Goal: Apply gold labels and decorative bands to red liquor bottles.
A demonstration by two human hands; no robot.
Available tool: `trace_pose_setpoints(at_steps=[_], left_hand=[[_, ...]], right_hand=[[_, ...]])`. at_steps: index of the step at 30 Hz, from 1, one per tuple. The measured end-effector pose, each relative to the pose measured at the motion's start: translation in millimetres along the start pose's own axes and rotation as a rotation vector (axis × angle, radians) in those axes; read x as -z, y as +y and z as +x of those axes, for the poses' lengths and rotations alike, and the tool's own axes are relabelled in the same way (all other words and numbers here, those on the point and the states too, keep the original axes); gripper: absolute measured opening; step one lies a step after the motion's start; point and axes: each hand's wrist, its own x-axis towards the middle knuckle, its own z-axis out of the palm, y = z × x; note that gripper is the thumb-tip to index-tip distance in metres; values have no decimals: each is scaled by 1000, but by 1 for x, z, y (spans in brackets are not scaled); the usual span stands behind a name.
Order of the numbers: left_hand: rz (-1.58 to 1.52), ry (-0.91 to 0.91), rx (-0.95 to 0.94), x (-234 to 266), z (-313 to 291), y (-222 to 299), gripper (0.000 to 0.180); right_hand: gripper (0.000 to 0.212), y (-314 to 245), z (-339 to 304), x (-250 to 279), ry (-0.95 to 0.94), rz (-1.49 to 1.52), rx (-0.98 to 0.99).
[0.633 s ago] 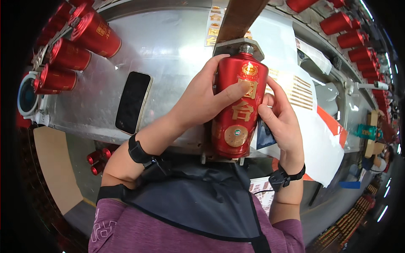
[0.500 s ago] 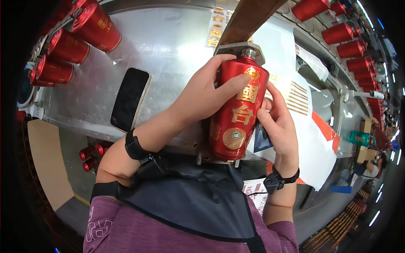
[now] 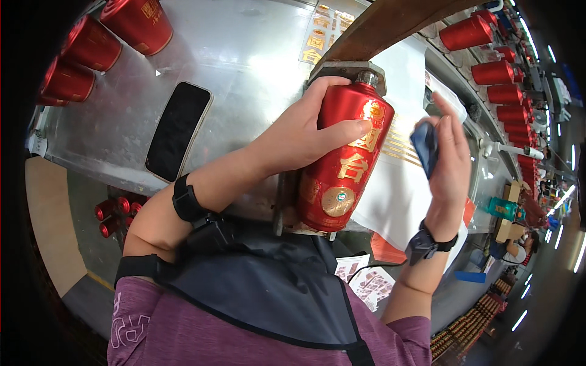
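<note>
A red bottle with raised gold lettering and a round gold emblem lies tilted in a metal holder, its clear neck at the far end. My left hand is wrapped over its shoulder, thumb pressed on the gold decoration at the front. To the right of the bottle and apart from it, my right hand is raised, slightly blurred. Held in it is a small flat dark blue piece, whose kind I cannot make out.
A brown metal arm arches over the holder. Left on the metal table lies a black phone. Gold sticker sheets lie behind and to the right, on white paper. Red containers stand far left; more red ones line the right.
My right hand has left the bottle's side and moved right and up, taking the dark blue piece from beside the bottle. My left hand still grips the bottle.
</note>
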Motion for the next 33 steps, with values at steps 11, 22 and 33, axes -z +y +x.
trace_pose_setpoints(at_steps=[11,22,33], left_hand=[[69,26,-85,-2,4,-12,75],[24,-20,-152,7,0,-26,96],[79,-104,-59,14,-1,-22,93]], right_hand=[[32,-42,26,-38,-229,-315,239],[29,-51,14,-49,-302,-388,229],[25,-54,12,-56,-196,-590,503]])
